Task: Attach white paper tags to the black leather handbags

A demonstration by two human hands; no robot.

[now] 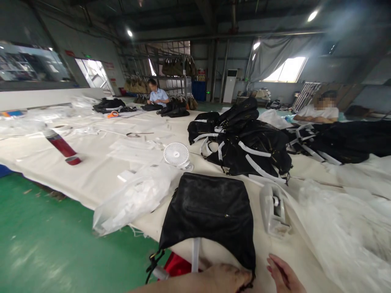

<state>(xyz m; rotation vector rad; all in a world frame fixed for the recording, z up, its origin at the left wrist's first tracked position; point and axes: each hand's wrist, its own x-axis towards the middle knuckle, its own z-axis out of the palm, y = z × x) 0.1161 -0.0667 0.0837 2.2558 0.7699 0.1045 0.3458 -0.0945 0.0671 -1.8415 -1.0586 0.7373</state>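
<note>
A black bag (214,207) with a zipper lies on the near part of the table, its curved opening facing me. A white-wrapped strap (195,254) hangs below that opening. My left forearm reaches across the bottom of the view, and my left hand (233,278) is closed at the bag's lower right corner, on the dark strap end. To its right, my right hand (282,273) has its fingertips close together; whatever is between them is too small to make out. Above my right hand stands a clear tape dispenser (275,209).
A small white fan (176,154) stands beyond the bag. Plastic bags (134,199) lie left, more plastic sheeting (345,232) right. Black bags (250,142) are piled behind. A red flask (61,143) is at left. Two people (158,95) sit across the table.
</note>
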